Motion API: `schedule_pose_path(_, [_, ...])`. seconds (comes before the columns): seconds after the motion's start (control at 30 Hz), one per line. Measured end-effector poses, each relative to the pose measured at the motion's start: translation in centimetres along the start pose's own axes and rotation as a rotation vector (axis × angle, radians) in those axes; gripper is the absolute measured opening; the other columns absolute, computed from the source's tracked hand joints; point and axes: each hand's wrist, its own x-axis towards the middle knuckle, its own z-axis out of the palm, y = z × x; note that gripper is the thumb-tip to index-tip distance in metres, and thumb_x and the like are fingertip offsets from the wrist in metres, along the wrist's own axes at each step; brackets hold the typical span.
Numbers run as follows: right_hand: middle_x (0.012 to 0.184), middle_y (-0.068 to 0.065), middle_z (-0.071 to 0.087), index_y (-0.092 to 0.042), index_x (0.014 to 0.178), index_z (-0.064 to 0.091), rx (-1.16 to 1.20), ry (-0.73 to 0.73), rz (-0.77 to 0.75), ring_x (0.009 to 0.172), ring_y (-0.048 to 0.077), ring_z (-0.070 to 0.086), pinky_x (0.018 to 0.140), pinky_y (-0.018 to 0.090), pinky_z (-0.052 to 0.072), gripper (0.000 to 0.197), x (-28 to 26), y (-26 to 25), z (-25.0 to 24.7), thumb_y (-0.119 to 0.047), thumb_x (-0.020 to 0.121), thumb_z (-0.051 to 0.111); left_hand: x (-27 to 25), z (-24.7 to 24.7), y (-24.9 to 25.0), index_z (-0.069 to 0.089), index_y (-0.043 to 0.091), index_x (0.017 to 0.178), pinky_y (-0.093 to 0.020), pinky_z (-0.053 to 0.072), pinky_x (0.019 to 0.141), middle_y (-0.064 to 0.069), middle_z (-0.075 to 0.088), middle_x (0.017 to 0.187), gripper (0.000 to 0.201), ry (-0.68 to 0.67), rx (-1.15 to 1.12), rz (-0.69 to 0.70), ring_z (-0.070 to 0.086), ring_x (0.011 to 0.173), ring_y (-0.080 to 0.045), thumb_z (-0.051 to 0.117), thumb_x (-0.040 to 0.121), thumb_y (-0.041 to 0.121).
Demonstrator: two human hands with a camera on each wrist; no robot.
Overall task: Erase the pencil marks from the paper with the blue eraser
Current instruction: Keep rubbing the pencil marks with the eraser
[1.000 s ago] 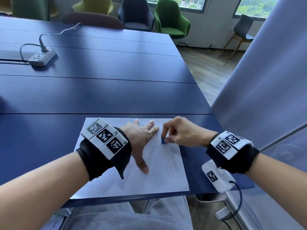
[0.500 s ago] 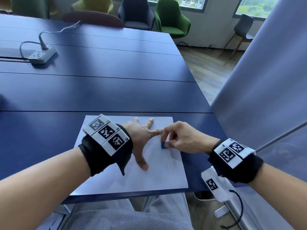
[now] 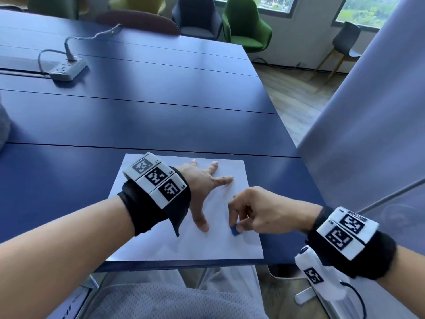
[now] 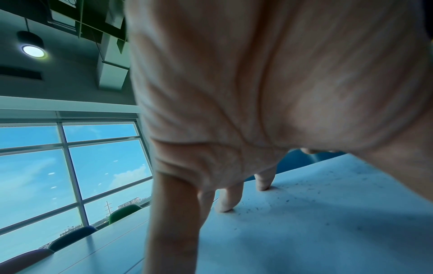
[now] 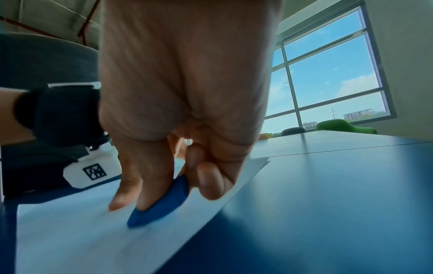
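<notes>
Blue table [image 3: 138, 125], white paper [image 3: 161, 245] flat at near edge. Left hand [image 3: 200, 187] spread flat on paper, fingers straight, pinning it. Right hand [image 3: 259, 215] near paper's right edge, fingers curled, pinching blue eraser [image 3: 235, 231] between thumb and fingertips; eraser tip on paper. Eraser crumbs [image 4: 288, 200] scattered beside left fingertips.

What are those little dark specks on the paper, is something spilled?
Nothing is damaged. Dark crumbs lie scattered on the paper near the left hand's fingertips, probably rubbings from the blue eraser that the right hand pinches.
</notes>
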Motion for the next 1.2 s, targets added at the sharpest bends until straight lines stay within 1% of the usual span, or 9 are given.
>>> schedule_pose_path(0.17, [0.067, -0.003, 0.058, -0.022, 0.080, 0.069, 0.028, 0.233, 0.025, 0.055, 0.004, 0.048, 0.053, 0.015, 0.039, 0.011, 0.7, 0.4, -0.2, -0.011, 0.081, 0.071, 0.0, -0.2, 0.1, -0.016, 0.052, 0.149, -0.049, 0.035, 0.109, 0.002, -0.021, 0.163, 0.135, -0.001, 0.005, 0.001, -0.001, 0.148, -0.046, 0.082, 0.058, 0.067])
schedule_pose_path(0.27, [0.075, 0.003, 0.061, -0.025, 0.080, 0.069, 0.021, 0.027, 0.009, 0.061, 0.015, 0.051, 0.057, 0.025, 0.044, 0.013, -0.4, 0.0, 0.4, -0.013, 0.079, 0.072, -0.1, -0.2, 0.1, -0.017, 0.053, 0.148, -0.052, 0.034, 0.110, 0.002, -0.022, 0.163, 0.136, -0.012, 0.005, -0.007, -0.002, 0.147, -0.047, 0.082, 0.057, 0.067])
schedule_pose_path(0.33, [0.073, 0.003, 0.062, -0.024, 0.080, 0.072, -0.022, -0.038, 0.011, 0.060, 0.010, 0.050, 0.057, 0.022, 0.043, 0.012, -0.2, -0.5, -0.1, -0.012, 0.078, 0.073, -0.1, -0.2, 0.1, -0.017, 0.052, 0.148, -0.054, 0.035, 0.111, 0.002, -0.022, 0.162, 0.136, -0.018, 0.004, -0.006, -0.003, 0.147, -0.047, 0.083, 0.057, 0.066])
schedule_pose_path(0.47, [0.064, -0.005, 0.055, -0.022, 0.077, 0.068, 0.010, 0.238, 0.031, 0.053, 0.002, 0.048, 0.052, 0.013, 0.037, 0.016, 1.5, -0.3, -1.0, -0.006, 0.080, 0.069, -0.1, -0.2, 0.0, -0.015, 0.054, 0.148, -0.054, 0.037, 0.109, 0.002, -0.020, 0.163, 0.133, -0.012, 0.005, 0.006, -0.002, 0.148, -0.046, 0.082, 0.057, 0.068])
schedule_pose_path(0.63, [0.073, 0.005, 0.062, -0.023, 0.079, 0.071, -0.020, -0.042, 0.036, 0.061, 0.011, 0.050, 0.059, 0.031, 0.047, 0.012, -0.4, -0.2, -0.3, -0.011, 0.078, 0.072, -0.1, -0.2, 0.1, -0.018, 0.053, 0.148, -0.053, 0.034, 0.111, 0.003, -0.023, 0.162, 0.136, -0.023, -0.008, -0.005, -0.005, 0.147, -0.046, 0.083, 0.058, 0.067])
schedule_pose_path(0.83, [0.061, -0.006, 0.054, -0.018, 0.080, 0.071, 0.045, 0.270, 0.069, 0.049, 0.002, 0.047, 0.049, 0.011, 0.037, 0.013, 1.3, 0.2, -1.1, -0.005, 0.081, 0.068, 0.1, -0.2, 0.1, -0.017, 0.054, 0.147, -0.054, 0.034, 0.111, 0.001, -0.022, 0.162, 0.134, -0.024, 0.010, -0.003, -0.004, 0.148, -0.046, 0.081, 0.058, 0.068])
schedule_pose_path(1.0, [0.066, -0.006, 0.057, -0.026, 0.078, 0.072, -0.028, -0.011, 0.062, 0.056, 0.004, 0.047, 0.054, 0.015, 0.040, 0.014, 0.1, -0.2, -1.0, -0.011, 0.079, 0.071, 0.0, -0.4, 0.2, -0.018, 0.054, 0.147, -0.052, 0.034, 0.111, -0.002, -0.023, 0.162, 0.134, -0.029, 0.011, 0.004, -0.003, 0.146, -0.051, 0.082, 0.059, 0.067])
schedule_pose_path(1.13, [0.063, -0.006, 0.055, -0.022, 0.079, 0.071, 0.058, 0.286, 0.085, 0.050, 0.000, 0.047, 0.051, 0.010, 0.036, 0.016, 2.1, 0.4, -1.8, -0.007, 0.081, 0.068, 0.0, -0.4, 0.2, -0.012, 0.056, 0.148, -0.055, 0.038, 0.108, -0.003, -0.022, 0.162, 0.129, -0.035, 0.016, 0.008, -0.001, 0.146, -0.051, 0.081, 0.059, 0.067])
schedule_pose_path(1.2, [0.062, -0.006, 0.053, -0.020, 0.078, 0.070, 0.076, 0.284, 0.078, 0.049, 0.001, 0.046, 0.052, 0.012, 0.036, 0.014, 1.5, 0.6, -1.2, -0.007, 0.081, 0.067, 0.0, -0.4, 0.3, -0.013, 0.056, 0.148, -0.055, 0.037, 0.109, -0.003, -0.022, 0.162, 0.130, -0.034, 0.012, 0.006, -0.002, 0.146, -0.050, 0.081, 0.059, 0.068])
